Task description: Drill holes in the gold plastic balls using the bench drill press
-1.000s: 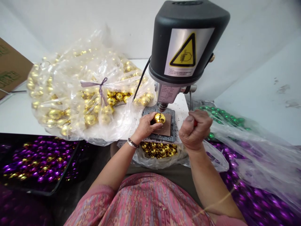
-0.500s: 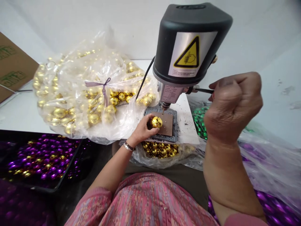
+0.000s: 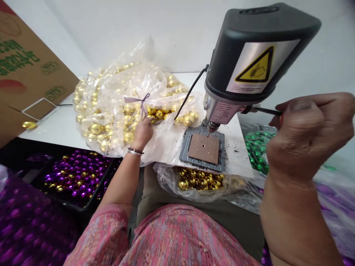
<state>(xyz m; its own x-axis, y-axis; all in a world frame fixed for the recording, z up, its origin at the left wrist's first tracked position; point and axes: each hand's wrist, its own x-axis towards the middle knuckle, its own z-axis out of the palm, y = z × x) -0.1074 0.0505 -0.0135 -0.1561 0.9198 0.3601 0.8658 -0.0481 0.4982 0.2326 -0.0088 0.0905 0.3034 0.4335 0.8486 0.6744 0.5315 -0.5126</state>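
Observation:
My left hand [image 3: 143, 133] reaches into the mouth of a clear plastic bag [image 3: 111, 92] of shiny gold balls [image 3: 159, 114]. Its fingertips are hidden among the balls and plastic, so I cannot see whether they grip one. My right hand [image 3: 307, 133] is closed round the feed lever [image 3: 267, 111] of a small black drill press [image 3: 257, 48]. Beneath the drill bit, a brown board [image 3: 203, 147] with a hole in it lies on the grey base plate [image 3: 183, 149]. No ball is on the board.
An open plastic bag of gold balls [image 3: 199, 179] hangs below the table's front edge. Purple and gold balls [image 3: 80, 173] fill a black tray at left. A carton [image 3: 33, 66] stands far left, beside a loose gold ball [image 3: 29, 125]. Green balls [image 3: 257, 147] lie at right.
My left hand has moved left from the board to the bag, and the gold ball it held there has left the board area. The view has shifted left; my right hand stays on the lever.

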